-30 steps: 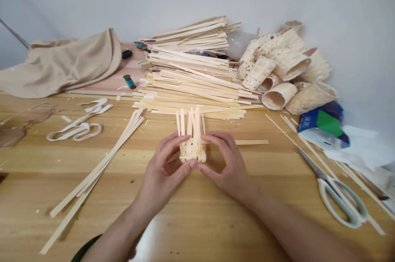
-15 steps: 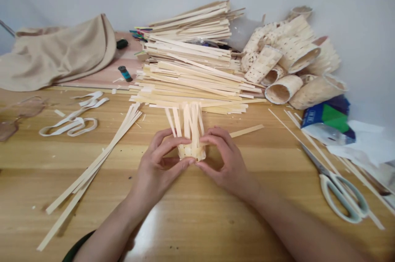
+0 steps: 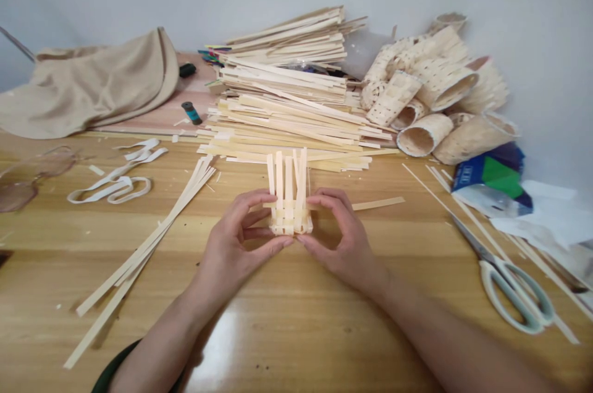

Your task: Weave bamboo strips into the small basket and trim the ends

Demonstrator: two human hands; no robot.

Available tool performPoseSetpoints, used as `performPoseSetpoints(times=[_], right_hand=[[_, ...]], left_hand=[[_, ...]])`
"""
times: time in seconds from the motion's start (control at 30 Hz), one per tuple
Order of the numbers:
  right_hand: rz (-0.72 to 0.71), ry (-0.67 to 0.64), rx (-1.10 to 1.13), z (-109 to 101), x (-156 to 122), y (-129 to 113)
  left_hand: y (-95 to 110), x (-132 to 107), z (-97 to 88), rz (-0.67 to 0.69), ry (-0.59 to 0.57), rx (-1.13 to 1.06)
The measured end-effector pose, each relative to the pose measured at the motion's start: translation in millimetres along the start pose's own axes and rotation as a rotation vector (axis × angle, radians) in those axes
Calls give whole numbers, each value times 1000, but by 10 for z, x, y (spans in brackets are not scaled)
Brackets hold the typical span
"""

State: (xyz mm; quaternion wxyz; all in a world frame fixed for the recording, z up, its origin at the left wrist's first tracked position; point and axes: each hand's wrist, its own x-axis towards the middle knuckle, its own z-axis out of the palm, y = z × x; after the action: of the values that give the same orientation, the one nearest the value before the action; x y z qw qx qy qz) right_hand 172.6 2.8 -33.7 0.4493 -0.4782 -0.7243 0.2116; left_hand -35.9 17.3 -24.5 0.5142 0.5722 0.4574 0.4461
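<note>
Now that the left hand (image 3: 234,235) has shifted off its front, the strip basket (image 3: 290,219) shows its woven rows clearer; it's pinched between left and right hand (image 3: 345,235), mid-counter (image 3: 301,312).

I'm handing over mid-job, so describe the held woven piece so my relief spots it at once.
Find the wooden table, then its big stack of pale strips. Nearer the camera, the left hand and right hand hold the woven piece; unlike the piled woven tubes, it has free strips standing up.
</note>
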Motion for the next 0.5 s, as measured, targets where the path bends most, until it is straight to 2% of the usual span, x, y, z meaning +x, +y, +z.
performPoseSetpoints(times=[0.13,0.33,0.5], right_hand=[[27,-44,26,-9,2,-2],[45,-73,86,-33,14,-15],[1,-48,36,-24,21,-5]], left_hand=[[22,15,0,-53,-7,-35],[30,12,-2,-15,11,-36],[-7,10,22,-21,5,-97]])
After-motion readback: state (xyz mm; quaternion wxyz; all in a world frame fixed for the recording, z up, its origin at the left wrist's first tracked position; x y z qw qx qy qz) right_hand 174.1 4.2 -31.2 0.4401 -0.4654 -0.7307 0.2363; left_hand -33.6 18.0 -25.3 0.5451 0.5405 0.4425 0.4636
